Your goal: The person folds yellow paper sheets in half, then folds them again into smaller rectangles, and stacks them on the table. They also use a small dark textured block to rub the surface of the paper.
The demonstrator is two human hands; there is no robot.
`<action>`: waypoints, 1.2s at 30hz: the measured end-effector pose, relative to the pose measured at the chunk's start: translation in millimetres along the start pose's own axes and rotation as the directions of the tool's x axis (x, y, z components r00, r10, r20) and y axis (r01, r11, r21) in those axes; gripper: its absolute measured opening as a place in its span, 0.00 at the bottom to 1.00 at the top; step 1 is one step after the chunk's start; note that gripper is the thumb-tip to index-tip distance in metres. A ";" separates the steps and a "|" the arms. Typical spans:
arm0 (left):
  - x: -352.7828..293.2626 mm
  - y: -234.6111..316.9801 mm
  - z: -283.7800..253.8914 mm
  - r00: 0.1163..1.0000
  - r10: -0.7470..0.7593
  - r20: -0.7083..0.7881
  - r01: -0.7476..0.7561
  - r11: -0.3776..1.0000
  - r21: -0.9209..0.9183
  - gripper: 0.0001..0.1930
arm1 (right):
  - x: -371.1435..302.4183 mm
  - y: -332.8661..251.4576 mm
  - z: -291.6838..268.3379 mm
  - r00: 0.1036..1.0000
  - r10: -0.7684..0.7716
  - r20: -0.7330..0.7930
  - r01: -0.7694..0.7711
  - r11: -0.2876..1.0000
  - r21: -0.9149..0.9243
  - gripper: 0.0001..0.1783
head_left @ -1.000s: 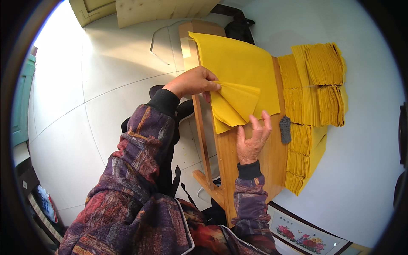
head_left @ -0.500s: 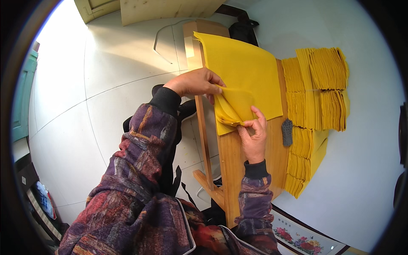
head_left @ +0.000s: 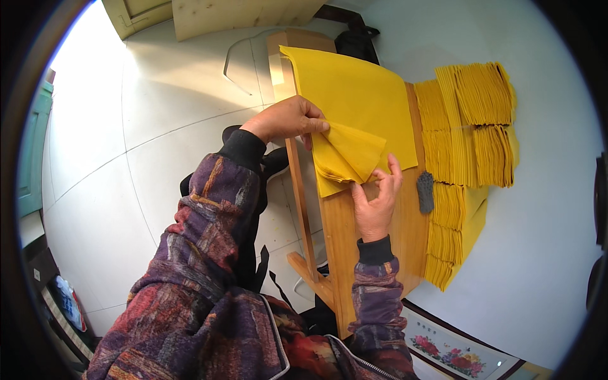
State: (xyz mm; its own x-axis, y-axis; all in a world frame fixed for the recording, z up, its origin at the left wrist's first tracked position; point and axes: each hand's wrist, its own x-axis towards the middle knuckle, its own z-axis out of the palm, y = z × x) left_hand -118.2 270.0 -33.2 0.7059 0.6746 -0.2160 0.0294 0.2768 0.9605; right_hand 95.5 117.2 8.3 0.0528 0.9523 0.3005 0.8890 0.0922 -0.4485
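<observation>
Our left hand (head_left: 288,119) pinches yellow sheets (head_left: 349,147), likely light, supple and best held by edges; our right hand (head_left: 377,210) half-curls, grip unclear.

Head-worn fisheye, looking down

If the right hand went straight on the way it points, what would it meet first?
The right hand would probably meet the folded-over yellow sheets, whose near edge lies right at its thumb and index finger. One view leaves its height above the wooden table unclear.
</observation>
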 end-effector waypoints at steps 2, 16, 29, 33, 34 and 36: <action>1.0 -0.3 2.3 1.000 -0.010 -0.030 0.010 1.000 0.009 0.12 | -1.0 -5.8 1.5 0.998 -0.016 -0.053 0.015 1.000 -0.019 0.28; 4.5 -5.3 1.5 0.999 0.019 -0.025 -0.020 1.000 -0.017 0.12 | 4.9 -3.0 0.9 0.990 -0.081 0.117 0.079 0.997 0.021 0.08; -3.1 -4.7 -12.8 0.985 0.066 0.157 -0.079 0.993 0.082 0.13 | 1.5 12.8 7.4 0.984 0.074 0.162 -0.108 0.971 0.213 0.09; 0.3 -5.0 -4.4 0.992 0.084 0.092 -0.088 0.995 0.045 0.11 | 2.9 10.0 5.0 0.980 0.042 0.196 -0.075 0.983 0.165 0.13; 1.0 -4.6 -2.9 0.996 0.066 0.067 -0.068 0.997 0.028 0.11 | 2.4 7.2 4.8 0.988 0.020 0.152 -0.042 0.988 0.148 0.16; 1.2 -3.4 -0.7 1.000 0.004 0.019 -0.003 1.000 -0.011 0.10 | -0.6 -0.3 6.3 0.997 0.037 0.072 -0.044 0.993 0.105 0.21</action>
State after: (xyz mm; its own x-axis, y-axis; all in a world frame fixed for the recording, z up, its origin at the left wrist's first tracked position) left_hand -118.0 270.3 -36.8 0.7191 0.6626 -0.2093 0.0195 0.2818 0.9593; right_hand 92.4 118.5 2.9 0.0526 0.9735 0.2224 0.8332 0.0800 -0.5472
